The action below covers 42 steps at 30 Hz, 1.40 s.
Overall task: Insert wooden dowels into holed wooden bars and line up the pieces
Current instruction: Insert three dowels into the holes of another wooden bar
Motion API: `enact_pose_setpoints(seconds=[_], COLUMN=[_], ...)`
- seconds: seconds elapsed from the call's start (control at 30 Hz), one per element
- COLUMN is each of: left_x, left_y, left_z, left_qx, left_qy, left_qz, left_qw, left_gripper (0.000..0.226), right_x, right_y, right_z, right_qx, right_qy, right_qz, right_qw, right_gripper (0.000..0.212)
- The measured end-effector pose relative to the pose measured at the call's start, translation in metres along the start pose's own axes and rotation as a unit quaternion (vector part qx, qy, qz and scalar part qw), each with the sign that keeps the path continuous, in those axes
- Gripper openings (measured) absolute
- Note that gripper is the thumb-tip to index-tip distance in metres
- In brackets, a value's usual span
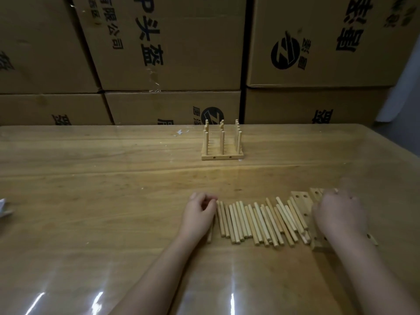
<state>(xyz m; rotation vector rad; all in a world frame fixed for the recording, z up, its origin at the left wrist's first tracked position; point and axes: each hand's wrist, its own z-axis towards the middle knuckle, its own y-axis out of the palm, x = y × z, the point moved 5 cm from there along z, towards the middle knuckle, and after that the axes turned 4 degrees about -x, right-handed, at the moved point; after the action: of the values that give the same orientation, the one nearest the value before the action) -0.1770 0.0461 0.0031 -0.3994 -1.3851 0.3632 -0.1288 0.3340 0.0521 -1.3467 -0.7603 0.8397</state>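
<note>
Backdrop: stacked cardboard boxes [170, 42] with printed characters, across the whole width behind the table [91, 178].

Far left edge: small white object [4, 208], cut off by the frame, not identifiable.

Left hand [200, 212]: rested on the table at the left end of the dowels, fingers curled inward, knuckles against the first dowel. One dowel [210, 235] stuck out from beneath the palm. Could not tell whether the hand gripped it.

Centre, far side: assembled rack [222, 144], upright pegs in three rows on a base of bars, well apart from both hands.

Near side: loose dowels [256, 221] lay side by side in a rough row between the hands, some overlapping towards the right.

Right of the row: holed bars [300, 201] lay flat, touching the last dowels.

Right hand [338, 214]: on top of the bars, back up, fingers blurred. Grip could not be judged.
</note>
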Motion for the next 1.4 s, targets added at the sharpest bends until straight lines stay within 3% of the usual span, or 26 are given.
enact_pose_setpoints(seconds=[0.33,0.53,0.67,0.73,0.8,0.87,0.93,1.1,1.23,1.3,1.4], left_x=[-0.001,-0.001,-0.003,-0.006,-0.007,-0.004,0.001,-0.001,-0.004,-0.009,-0.015], left_y=[-0.001,-0.004,-0.006,-0.006,-0.006,-0.008,-0.008,-0.008,-0.020,-0.026,-0.028], left_z=[-0.004,-0.004,-0.002,-0.001,0.000,0.001,0.001,0.000,0.005,0.008,0.011], left_qx=[0.021,0.014,0.013,-0.001,-0.017,-0.025,-0.030,-0.074,-0.018,0.018,0.020], left_qy=[0.019,0.022,0.008,-0.009,-0.016,-0.002,0.010,-0.041,-0.079,-0.110,-0.140], left_qz=[-0.006,-0.030,-0.083,-0.144,-0.242,-0.295,-0.309,-0.310,-0.375,-0.429,-0.468], left_qw=[1.000,0.999,0.996,0.989,0.970,0.955,0.950,0.947,0.923,0.896,0.873], left_gripper=[0.016,0.016,0.019,0.018,0.020,0.021,0.020,0.029,0.030,0.028,0.030], right_x=[0.003,0.010,-0.003,-0.024,-0.055,-0.089,-0.119,-0.162,-0.167,-0.161,-0.155], right_y=[0.006,0.012,-0.004,-0.018,-0.025,-0.021,-0.010,0.006,0.004,0.002,0.013], right_z=[-0.008,-0.008,-0.016,-0.026,-0.040,-0.056,-0.067,-0.080,-0.089,-0.098,-0.115], right_qx=[-0.004,-0.054,0.000,-0.018,-0.107,-0.183,-0.206,-0.130,-0.095,-0.022,0.041], right_qy=[0.010,0.031,-0.050,-0.119,-0.156,-0.176,-0.195,-0.240,-0.305,-0.405,-0.534], right_qz=[0.046,0.059,0.121,0.262,0.418,0.481,0.481,0.459,0.487,0.368,0.193], right_qw=[0.999,0.996,0.991,0.958,0.889,0.839,0.830,0.845,0.813,0.836,0.822], right_gripper=[0.024,0.036,0.031,0.023,0.024,0.028,0.027,0.020,0.021,0.024,0.040])
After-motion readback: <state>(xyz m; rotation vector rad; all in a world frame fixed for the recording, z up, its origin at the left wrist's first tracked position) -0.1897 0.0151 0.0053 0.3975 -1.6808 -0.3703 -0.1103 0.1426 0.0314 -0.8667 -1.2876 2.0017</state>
